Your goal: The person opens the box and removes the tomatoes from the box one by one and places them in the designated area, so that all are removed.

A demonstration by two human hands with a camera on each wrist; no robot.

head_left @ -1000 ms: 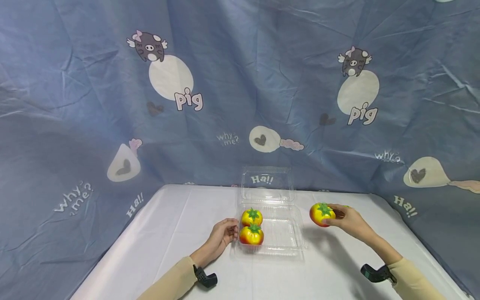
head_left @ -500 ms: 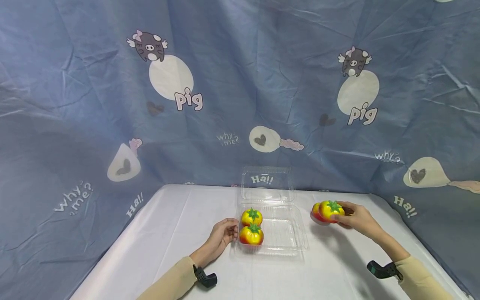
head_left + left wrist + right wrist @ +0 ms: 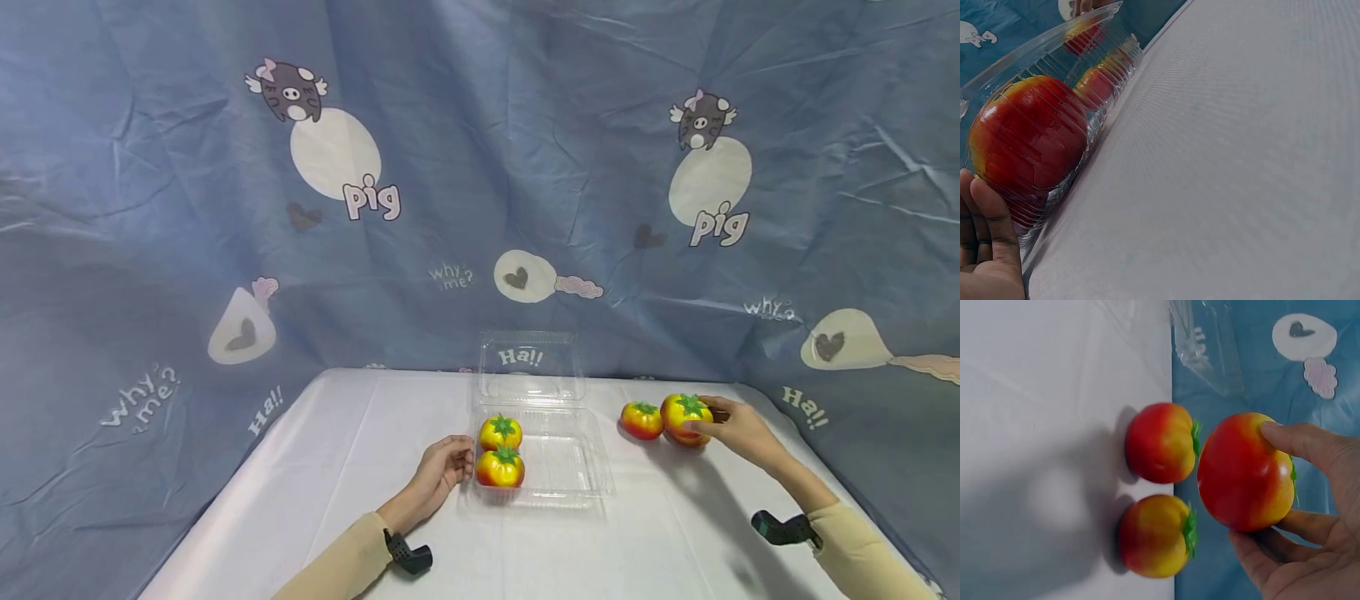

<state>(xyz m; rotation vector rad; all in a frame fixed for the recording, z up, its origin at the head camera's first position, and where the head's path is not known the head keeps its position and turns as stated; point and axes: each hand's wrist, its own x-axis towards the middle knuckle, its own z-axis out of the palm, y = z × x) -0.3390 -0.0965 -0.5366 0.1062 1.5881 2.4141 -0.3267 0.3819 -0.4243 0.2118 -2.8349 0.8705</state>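
Note:
My right hand [image 3: 738, 429] holds a red-and-yellow tomato [image 3: 1246, 472] with a green leafy top, thumb on one side and fingers on the other. It is raised over a second tomato [image 3: 1155, 536], which it mostly hides in the head view. Just left of that, a third tomato [image 3: 642, 422] rests on the table. My left hand [image 3: 438, 473] is at the left wall of a clear plastic clamshell box [image 3: 562, 496], its fingertips right at the side. Inside the box, along its left side, sit a rear tomato [image 3: 500, 432] and a front tomato [image 3: 501, 468].
The clear lid [image 3: 528, 367] stands raised behind the box, toward the blue patterned curtain [image 3: 450, 167]. A white cloth [image 3: 375, 442] covers the table. Dark wrist devices, such as the left one [image 3: 407, 553], sit on both forearms.
My right hand has moved right and slightly away with its tomato, uncovering the tomato at the left of the loose ones. The left hand stays beside the box. The head view has shifted slightly.

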